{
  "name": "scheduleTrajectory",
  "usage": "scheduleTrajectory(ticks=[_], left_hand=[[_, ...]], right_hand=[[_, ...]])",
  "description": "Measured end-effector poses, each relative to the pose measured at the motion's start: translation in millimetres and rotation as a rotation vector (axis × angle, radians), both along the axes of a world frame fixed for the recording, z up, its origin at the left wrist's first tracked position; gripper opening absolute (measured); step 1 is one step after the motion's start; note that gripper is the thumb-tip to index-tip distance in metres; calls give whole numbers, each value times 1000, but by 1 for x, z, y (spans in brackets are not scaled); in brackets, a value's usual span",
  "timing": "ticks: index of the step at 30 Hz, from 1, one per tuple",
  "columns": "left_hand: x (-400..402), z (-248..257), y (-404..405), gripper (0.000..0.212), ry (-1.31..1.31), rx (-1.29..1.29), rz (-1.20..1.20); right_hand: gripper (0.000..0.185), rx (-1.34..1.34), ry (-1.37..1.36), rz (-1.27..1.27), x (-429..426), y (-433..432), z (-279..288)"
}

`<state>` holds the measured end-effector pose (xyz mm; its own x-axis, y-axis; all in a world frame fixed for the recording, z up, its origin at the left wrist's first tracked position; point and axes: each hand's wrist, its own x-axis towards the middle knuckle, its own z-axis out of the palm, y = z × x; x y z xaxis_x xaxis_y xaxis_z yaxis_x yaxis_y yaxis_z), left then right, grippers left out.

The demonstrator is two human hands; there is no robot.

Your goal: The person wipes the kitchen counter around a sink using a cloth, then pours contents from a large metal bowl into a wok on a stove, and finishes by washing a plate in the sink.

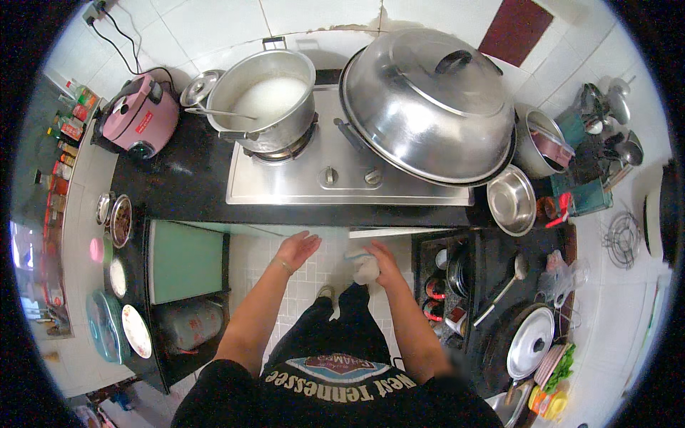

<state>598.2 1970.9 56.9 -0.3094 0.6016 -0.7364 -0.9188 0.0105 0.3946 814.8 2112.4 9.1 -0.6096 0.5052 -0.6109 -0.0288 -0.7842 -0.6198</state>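
My left hand (298,251) is held out with the palm turned up and the fingers apart, holding nothing. In my right hand (384,263) is a whitish cloth (366,269) with a blue edge, slightly blurred. Both hands hang over the tiled floor in front of the gas stove (289,184). Beyond them an aluminium pot (262,139) stands on the left burner, with pale foamy liquid (275,99) and a long-handled utensil inside. A large domed metal lid (428,134) covers a wide pan on the right; the pan's contents are hidden.
A pink rice cooker (142,120) stands at the back left. Beside the stove on the right sits a steel bowl (511,200). Under the stove a green cabinet door (187,262) and a drawer with bottles (436,289) stand out. A ladle (500,291) lies on the right counter.
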Motion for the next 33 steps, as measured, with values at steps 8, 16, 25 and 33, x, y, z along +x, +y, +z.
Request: scheduleTrajectory(ticks=[8,16,25,33], left_hand=[[0,-29,34,28,8,204,125],[14,-30,15,34,45,94,136],[21,-20,8,23,50,125,127],[14,-13,22,40,-2,241,87]], right_hand=[[25,-184,-132,55,-22,28,3],[22,-182,-70,107,-7,28,-20],[20,-119,-105,162,-14,28,1],[22,-63,-14,81,-22,32,3]])
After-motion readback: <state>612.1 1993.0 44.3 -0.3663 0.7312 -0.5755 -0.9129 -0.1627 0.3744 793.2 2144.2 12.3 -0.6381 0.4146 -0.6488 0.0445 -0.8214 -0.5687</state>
